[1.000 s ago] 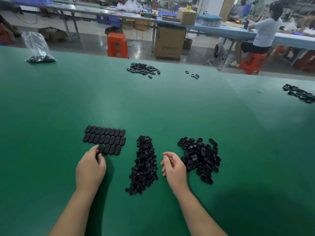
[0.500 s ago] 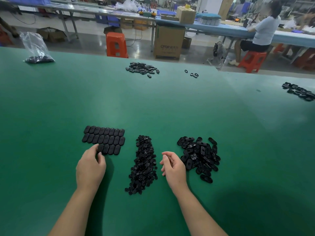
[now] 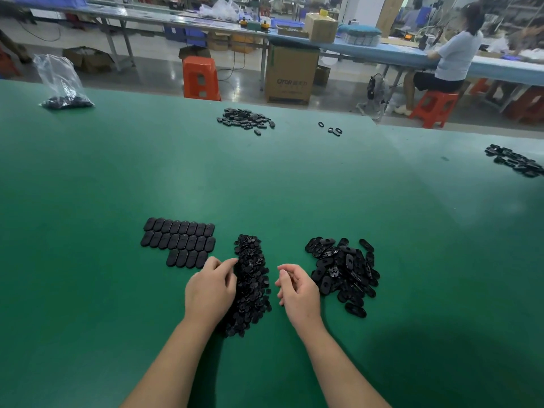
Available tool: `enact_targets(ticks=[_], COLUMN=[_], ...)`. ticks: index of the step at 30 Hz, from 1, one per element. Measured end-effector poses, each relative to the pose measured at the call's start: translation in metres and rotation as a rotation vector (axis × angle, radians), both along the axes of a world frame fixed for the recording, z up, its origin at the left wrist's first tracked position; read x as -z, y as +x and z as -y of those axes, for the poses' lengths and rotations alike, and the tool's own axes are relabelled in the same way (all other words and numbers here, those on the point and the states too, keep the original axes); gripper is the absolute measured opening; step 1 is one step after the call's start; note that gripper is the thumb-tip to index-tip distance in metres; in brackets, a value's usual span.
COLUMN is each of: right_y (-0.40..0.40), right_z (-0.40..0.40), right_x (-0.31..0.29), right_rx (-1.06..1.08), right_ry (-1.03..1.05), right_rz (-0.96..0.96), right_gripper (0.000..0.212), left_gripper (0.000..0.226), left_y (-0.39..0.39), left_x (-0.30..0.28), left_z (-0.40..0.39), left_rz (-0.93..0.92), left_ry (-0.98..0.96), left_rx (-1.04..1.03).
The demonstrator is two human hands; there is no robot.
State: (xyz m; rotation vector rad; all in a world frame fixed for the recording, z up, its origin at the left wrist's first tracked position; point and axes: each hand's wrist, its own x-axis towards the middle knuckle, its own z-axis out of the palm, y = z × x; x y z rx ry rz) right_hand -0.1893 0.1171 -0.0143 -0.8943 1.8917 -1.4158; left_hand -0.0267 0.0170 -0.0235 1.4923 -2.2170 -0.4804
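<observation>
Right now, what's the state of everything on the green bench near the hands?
small-parts pile, loose long heap
oval-shell pile, loose heap, no hand on it
laid-out ovals, flat, three tidy rows, third row short
left hand, fingertips on the small-parts pile, grip unclear
right hand, fingers loosely curled, nothing seen in it
plastic bag, slumped upright, black parts inside

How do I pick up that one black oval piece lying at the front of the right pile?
Pinch the oval piece across its narrow width, thumb and finger on the two long edges, coming straight down from above. It lies flat on the green table at the near edge of the right pile, with nothing on top.
</observation>
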Motion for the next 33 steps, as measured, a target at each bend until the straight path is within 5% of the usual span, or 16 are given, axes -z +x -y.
enact_targets(ticks=[14, 21, 33], right_y=[-0.004, -0.063, -0.087], right_z=[0.000, -0.005, 0.002], right_x=[-0.003, -0.025, -0.036], right_rx=[-0.168, -0.175, -0.360], right_ry=[0.121, 0.501, 0.728], right_rz=[-0.163, -0.777, -1.038], right_gripper=[0.011, 0.033, 0.031], left_gripper=[0.027, 0.016, 0.017], left_y=[0.004, 0.004, 0.006], left_x=[0.002, 0.002, 0.002], left_z=[0.002, 0.004, 0.005], left_rz=[-0.076, -0.120, -0.078], left_ry=[0.040, 0.048, 0.050], left_rx=[-0.043, -0.064, -0.031])
